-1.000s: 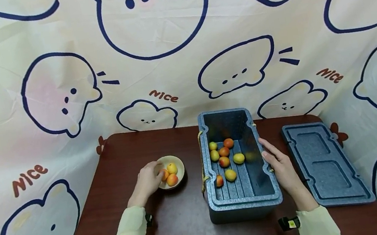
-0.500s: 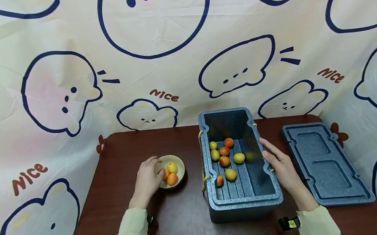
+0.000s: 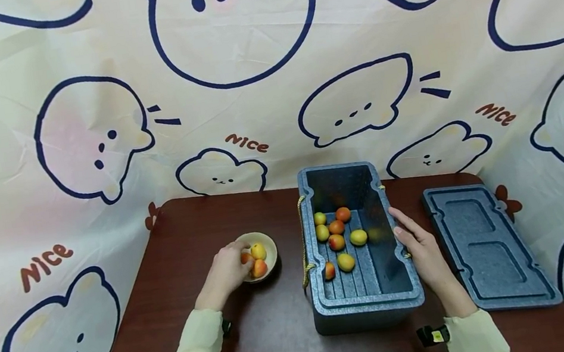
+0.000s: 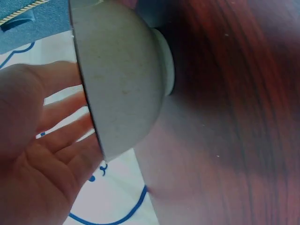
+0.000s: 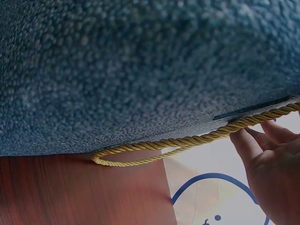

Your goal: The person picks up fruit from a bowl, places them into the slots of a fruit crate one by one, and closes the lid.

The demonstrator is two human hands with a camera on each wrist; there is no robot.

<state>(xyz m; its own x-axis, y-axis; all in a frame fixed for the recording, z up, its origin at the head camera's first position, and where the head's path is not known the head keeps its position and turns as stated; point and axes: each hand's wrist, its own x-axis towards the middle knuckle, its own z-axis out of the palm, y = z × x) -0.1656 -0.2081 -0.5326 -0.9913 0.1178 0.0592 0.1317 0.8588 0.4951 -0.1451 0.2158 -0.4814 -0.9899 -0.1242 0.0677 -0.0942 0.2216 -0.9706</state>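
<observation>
In the head view a shallow cream bowl (image 3: 271, 269) holds a few small fruits, a yellow one (image 3: 258, 251) and an orange one (image 3: 259, 269) among them. My left hand (image 3: 225, 273) reaches over its left rim, thumb and fingers around another orange fruit (image 3: 246, 257). The left wrist view shows the bowl's outside (image 4: 119, 79); its rim hides my fingertips. My right hand (image 3: 422, 249) rests against the right side of a blue-grey foam box (image 3: 371, 308), fingers nearly straight. In the right wrist view its fingertips touch the box's side by a yellow rope (image 5: 197, 139).
Several yellow fruits (image 3: 345, 262) and orange fruits (image 3: 336, 227) lie on the box floor. To the right, a matching lid (image 3: 492, 248) lies flat. The brown table (image 3: 272, 339) meets a printed curtain (image 3: 273, 111) at its back and sides.
My left hand has shifted slightly right, with its fingers further into the bowl. The right hand stays against the box, and the fruits in the box have not moved.
</observation>
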